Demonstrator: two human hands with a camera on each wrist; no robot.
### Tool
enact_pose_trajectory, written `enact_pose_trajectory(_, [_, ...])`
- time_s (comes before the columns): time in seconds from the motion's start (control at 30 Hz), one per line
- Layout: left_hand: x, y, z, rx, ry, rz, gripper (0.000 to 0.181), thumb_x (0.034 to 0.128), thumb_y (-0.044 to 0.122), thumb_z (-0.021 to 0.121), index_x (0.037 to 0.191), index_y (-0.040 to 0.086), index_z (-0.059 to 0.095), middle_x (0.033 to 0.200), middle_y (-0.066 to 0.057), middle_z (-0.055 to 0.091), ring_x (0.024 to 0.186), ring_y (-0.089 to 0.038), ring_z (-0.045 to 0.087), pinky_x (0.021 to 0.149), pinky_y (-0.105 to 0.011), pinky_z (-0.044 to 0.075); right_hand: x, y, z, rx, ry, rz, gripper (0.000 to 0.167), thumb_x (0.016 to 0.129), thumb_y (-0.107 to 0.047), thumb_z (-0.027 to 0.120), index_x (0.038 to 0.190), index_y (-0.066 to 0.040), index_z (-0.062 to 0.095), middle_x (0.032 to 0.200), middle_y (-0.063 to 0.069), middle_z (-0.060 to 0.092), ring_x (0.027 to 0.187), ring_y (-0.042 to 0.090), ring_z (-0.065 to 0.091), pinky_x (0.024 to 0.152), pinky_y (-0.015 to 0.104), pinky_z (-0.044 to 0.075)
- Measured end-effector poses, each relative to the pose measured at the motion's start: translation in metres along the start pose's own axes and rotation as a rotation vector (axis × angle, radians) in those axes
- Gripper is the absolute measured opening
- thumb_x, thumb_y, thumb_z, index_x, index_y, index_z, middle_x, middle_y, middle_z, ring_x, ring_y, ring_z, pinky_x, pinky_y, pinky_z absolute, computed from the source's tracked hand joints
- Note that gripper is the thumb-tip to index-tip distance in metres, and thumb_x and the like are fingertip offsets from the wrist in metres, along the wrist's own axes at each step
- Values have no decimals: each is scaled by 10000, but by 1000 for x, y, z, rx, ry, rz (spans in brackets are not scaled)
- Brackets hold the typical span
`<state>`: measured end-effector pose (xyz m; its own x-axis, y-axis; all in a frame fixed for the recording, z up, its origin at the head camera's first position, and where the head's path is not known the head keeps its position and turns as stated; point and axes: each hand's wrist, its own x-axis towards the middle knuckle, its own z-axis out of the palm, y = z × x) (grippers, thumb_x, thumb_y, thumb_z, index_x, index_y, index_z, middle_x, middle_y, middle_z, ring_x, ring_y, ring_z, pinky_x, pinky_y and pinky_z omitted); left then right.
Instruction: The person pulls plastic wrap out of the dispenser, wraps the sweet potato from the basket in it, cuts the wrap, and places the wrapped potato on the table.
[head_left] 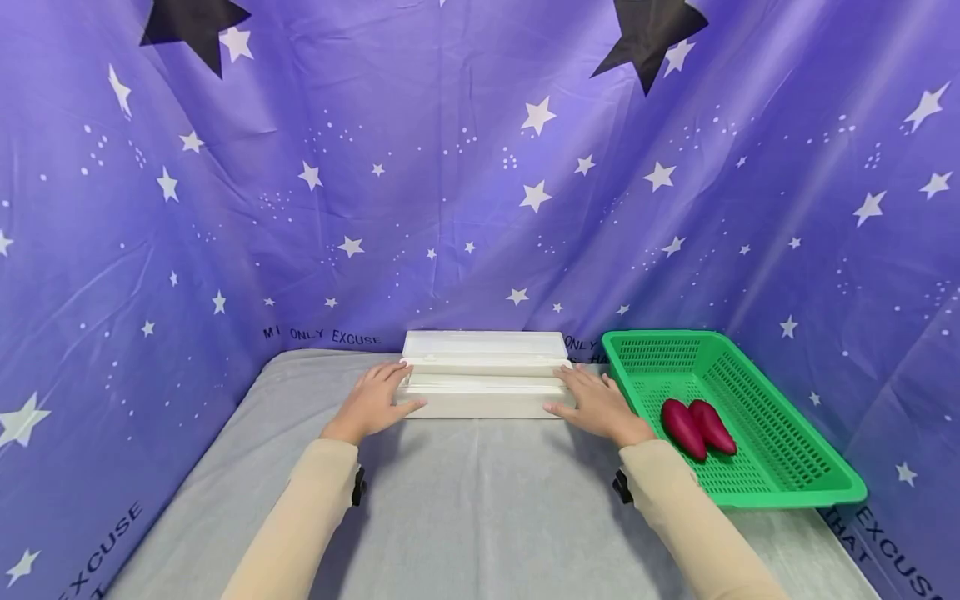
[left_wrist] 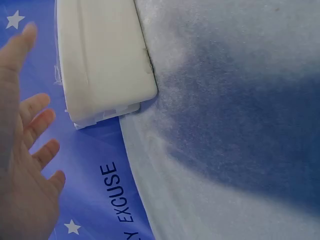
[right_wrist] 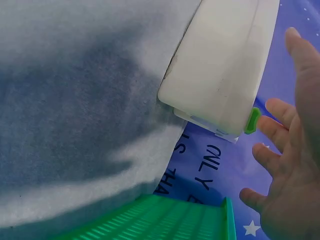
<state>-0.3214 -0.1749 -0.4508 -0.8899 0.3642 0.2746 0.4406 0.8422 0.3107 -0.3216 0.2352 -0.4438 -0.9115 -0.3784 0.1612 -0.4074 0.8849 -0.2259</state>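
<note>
A long, narrow white box (head_left: 480,407) lies crosswise at the back of the table, its hinged lid (head_left: 483,344) raised. It looks like a cling-film dispenser; clear film shows along its edge in the left wrist view. My left hand (head_left: 371,402) is at the box's left end, fingers spread and thumb near the front edge. At the opposite end, my right hand (head_left: 600,404) mirrors it, fingers extended. Both wrist views show loosely spread fingers holding nothing; whether any fingertip touches the box, I cannot tell. A small green piece (right_wrist: 252,121) sticks out near the box's right end.
Right of my right hand stands a green plastic basket (head_left: 795,425) holding two dark-red sweet potatoes (head_left: 684,429). Grey cloth (head_left: 472,508) covers the table. A purple star-printed curtain (head_left: 450,208) encloses the back and both sides.
</note>
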Motion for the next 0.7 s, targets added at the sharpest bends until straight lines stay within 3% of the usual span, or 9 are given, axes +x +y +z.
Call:
enact_pose_trajectory(0.27, [10,-1,2,-46,-14,18,524,1028,407,555,1432,74,543,1466,-151,505,1371,-394,393,1122,-609,272,8,4,-2,27,4,-2,674,969,-480,621,1475,-59,480,1516,217,423,1418,432,324,1108,703,177])
enact_pose_trajectory(0.47, [16,0,4,-48,-30,11,449,1043,357,541,1399,84,575,1421,-130,554,1353,-379,423,1123,-583,288,13,6,-1,53,10,-8,541,993,-402,617,1416,-70,549,1449,181,511,1368,415,399,1086,667,259])
enact_pose_trajectory(0.7, [21,-1,5,-61,-44,-10,417,1055,328,523,1387,86,590,1413,-133,563,1352,-395,420,1119,-589,291,18,9,0,81,22,-12,370,1028,-295,581,1318,-71,633,1385,172,570,1340,433,420,1074,665,277])
